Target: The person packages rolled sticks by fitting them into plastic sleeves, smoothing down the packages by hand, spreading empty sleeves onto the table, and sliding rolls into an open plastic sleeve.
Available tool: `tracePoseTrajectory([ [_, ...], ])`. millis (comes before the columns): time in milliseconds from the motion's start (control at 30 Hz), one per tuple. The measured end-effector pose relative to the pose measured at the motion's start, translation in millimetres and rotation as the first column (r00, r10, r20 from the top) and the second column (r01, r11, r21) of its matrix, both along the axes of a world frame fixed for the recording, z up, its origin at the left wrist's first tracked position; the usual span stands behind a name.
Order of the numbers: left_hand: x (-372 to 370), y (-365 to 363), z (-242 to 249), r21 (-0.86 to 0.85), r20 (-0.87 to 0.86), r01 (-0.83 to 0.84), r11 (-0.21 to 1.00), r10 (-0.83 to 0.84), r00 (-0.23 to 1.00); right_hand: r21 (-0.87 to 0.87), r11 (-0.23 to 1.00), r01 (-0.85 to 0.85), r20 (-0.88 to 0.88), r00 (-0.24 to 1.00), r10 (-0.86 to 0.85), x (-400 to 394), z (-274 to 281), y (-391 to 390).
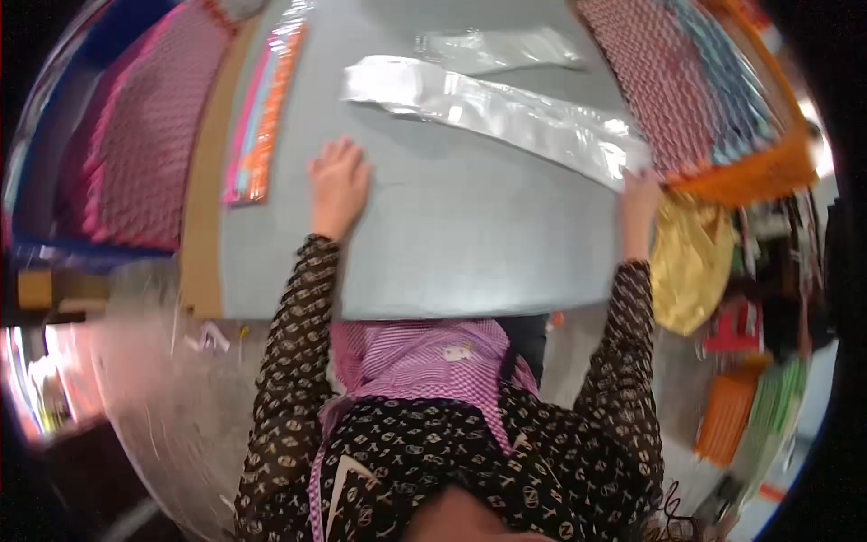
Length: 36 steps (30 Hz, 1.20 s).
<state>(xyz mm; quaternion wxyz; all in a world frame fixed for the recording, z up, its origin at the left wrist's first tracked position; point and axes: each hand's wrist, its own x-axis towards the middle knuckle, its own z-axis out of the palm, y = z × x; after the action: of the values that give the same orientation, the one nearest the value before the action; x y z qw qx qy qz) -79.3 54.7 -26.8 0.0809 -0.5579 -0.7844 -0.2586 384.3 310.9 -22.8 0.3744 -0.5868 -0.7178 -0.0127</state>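
My right hand is closed on the near right end of a long, shiny clear-and-white plastic sleeve. The sleeve runs slantwise over the grey tabletop, its far end towards the upper middle. My left hand lies palm down on the grey surface with its fingers stretched out, holding nothing. Left of it is a clear-wrapped pack of pink, blue and orange strips. Beyond the sleeve lies another clear plastic piece.
A blue bin holding pink textured pieces stands at the left. On the right an orange bin holds pink and blue textured pieces. A gold-yellow bag hangs below it. Brown cardboard borders the table's left side.
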Motion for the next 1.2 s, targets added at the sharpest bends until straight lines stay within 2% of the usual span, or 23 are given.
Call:
tracePoseTrajectory([
  [67, -3, 1, -7, -0.001, -0.017, -0.025, 1.000, 0.025, 1.000, -0.167, 0.986, 0.023, 0.078, 0.997, -0.010, -4, 12, -1],
  [133, -5, 2, -9, 0.012, -0.033, -0.055, 0.998, 0.055, 0.998, -0.060, 0.997, -0.054, 0.136, 0.989, 0.062, 5, 8, 4],
  [267, -3, 2, -9, 0.051, 0.010, -0.023, 0.998, 0.023, 1.000, -0.095, 0.993, -0.064, 0.056, 0.996, 0.070, 10, 14, 29],
  [333, -3, 1, -10, 0.061, 0.012, -0.017, 0.998, 0.017, 1.000, -0.149, 0.987, -0.055, 0.149, 0.986, 0.078, 9, 25, 34],
  [367, -3, 1, -10, 0.062, 0.022, -0.016, 0.998, 0.015, 1.000, -0.079, 0.990, -0.121, 0.243, 0.960, 0.137, 9, 27, 38],
  [400, -3, 1, -9, 0.068, 0.028, -0.014, 0.998, 0.012, 1.000, -0.064, 0.990, -0.122, 0.232, 0.963, 0.134, 7, 29, 41],
  [467, -3, 2, -10, 0.068, -0.001, -0.009, 0.998, 0.009, 1.000, -0.169, 0.985, 0.013, 0.432, 0.900, 0.063, 5, 38, 48],
  [500, 0, -1, -2, 0.062, 0.001, 0.004, 0.998, -0.004, 1.000, 0.027, 0.994, -0.103, 0.400, 0.913, 0.084, 10, 28, 55],
  [600, -1, 0, -9, 0.091, 0.011, -0.001, 0.996, 0.000, 1.000, 0.105, 0.993, -0.047, 0.275, 0.961, 0.017, -7, 45, 48],
  [667, -1, 1, -9, 0.116, -0.027, -0.011, 0.993, 0.014, 1.000, 0.027, 0.999, -0.041, 0.134, 0.990, 0.037, -20, 62, 38],
  [733, -1, -1, -9, 0.072, -0.001, -0.001, 0.997, 0.001, 1.000, 0.068, 0.994, -0.083, 0.102, 0.992, 0.076, -29, 79, 35],
  [767, -1, -1, -9, 0.082, -0.014, 0.008, 0.997, -0.007, 1.000, 0.073, 0.988, -0.136, -0.004, 0.991, 0.136, -39, 92, 25],
  [833, -2, -1, -11, 0.069, 0.015, 0.004, 0.998, -0.005, 1.000, 0.087, 0.962, -0.259, -0.197, 0.942, 0.272, -48, 105, 20],
  [867, -2, 0, -11, 0.074, 0.010, 0.016, 0.997, -0.017, 1.000, 0.094, 0.964, -0.248, -0.201, 0.944, 0.262, -49, 110, 19],
  [933, -3, -2, -10, 0.048, 0.035, 0.008, 0.999, -0.010, 0.999, 0.136, 0.910, -0.391, -0.423, 0.808, 0.411, -70, 131, -9],
  [1000, -9, -2, -10, 0.077, 0.007, 0.042, 0.996, -0.042, 0.999, 0.096, 0.880, -0.466, -0.606, 0.674, 0.423, -90, 145, -41],
  [1067, -18, 8, -27, 0.193, 0.246, 0.053, 0.980, -0.100, 0.964, 0.133, 0.881, -0.454, -0.483, 0.747, 0.457, -106, 167, -88],
  [1100, 1, 8, -9, 0.205, 0.450, 0.048, 0.978, -0.138, 0.882, 0.177, 0.846, -0.503, -0.513, 0.687, 0.515, -111, 157, -92],
  [1133, 27, 0, 24, 0.197, 0.636, 0.052, 0.979, -0.167, 0.753, 0.206, 0.813, -0.545, -0.580, 0.601, 0.550, -120, 153, -107],
  [1167, 50, -4, 45, 0.162, 0.755, 0.099, 0.982, -0.188, 0.628, 0.145, 0.824, -0.548, -0.542, 0.653, 0.529, -128, 158, -127],
  [1200, 71, -9, 59, 0.119, 0.856, 0.147, 0.982, -0.177, 0.486, 0.083, 0.798, -0.597, -0.611, 0.602, 0.514, -136, 156, -145],
])
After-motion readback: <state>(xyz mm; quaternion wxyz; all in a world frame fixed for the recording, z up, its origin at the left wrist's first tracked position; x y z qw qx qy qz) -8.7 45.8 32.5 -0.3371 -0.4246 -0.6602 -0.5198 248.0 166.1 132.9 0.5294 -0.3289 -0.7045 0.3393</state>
